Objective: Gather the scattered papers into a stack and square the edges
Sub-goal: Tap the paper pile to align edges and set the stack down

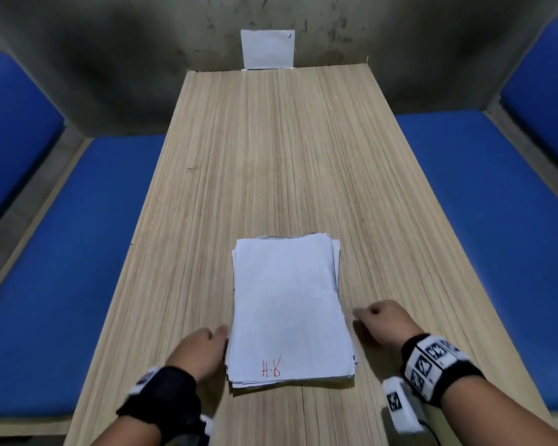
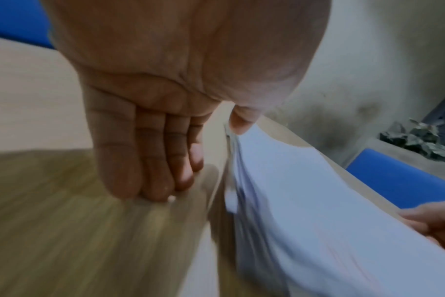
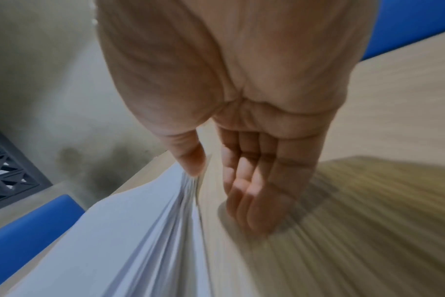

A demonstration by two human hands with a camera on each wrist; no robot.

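At the near end of the table (image 1: 271,149), the stack of papers (image 1: 287,304) lies flat between the two hands, its long axis running from near to far, the red handwriting on the top sheet at the near short edge. The left hand (image 1: 200,352) stands just beside the stack's left long edge, near the near corner; in the left wrist view its fingers (image 2: 145,160) are straight and held together, tips down on the wood, and the thumb (image 2: 241,120) seems to touch the paper's edge. The right hand (image 1: 384,323) stands just off the right long edge, a little farther up the table than the left, with a small gap to the paper in the head view; its fingers (image 3: 252,191) are also straight and together, holding nothing, the thumb (image 3: 191,158) at the sheets' edge. The left hand looks the closer of the two. Sheets fan out slightly along the right and far edges, so squaring appears unfinished: both palms face inward across the short axis, placed to press the long sides together.
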